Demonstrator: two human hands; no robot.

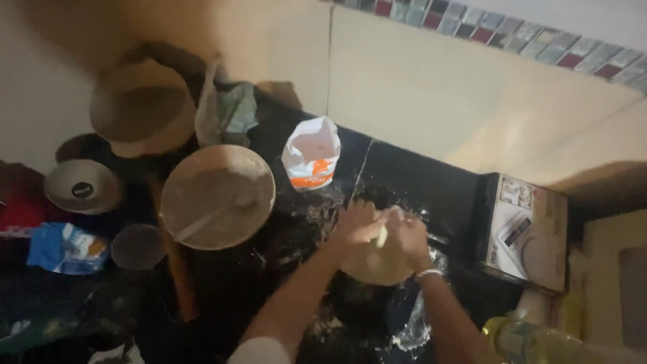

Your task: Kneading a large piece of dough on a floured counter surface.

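Both hands meet over the dark, flour-dusted counter (269, 283) in the middle of the view. My left hand (357, 222) and my right hand (404, 232) press together around a pale lump of dough (382, 236), which shows between the fingers. Under the hands lies a flat round tan piece (374, 266), dough or a board; I cannot tell which. My right wrist wears a thin bracelet (428, 273). An open white and orange flour bag (311, 155) stands upright just behind the hands.
A large round bowl (217, 195) with flour or dough sits left of the hands. Metal pots (141, 111) and lids (82, 185) crowd the far left, with a blue packet (64, 246). A box (526, 232) stands at the right, a plastic bottle (532, 340) at the lower right. A tiled wall (438, 87) rises behind.
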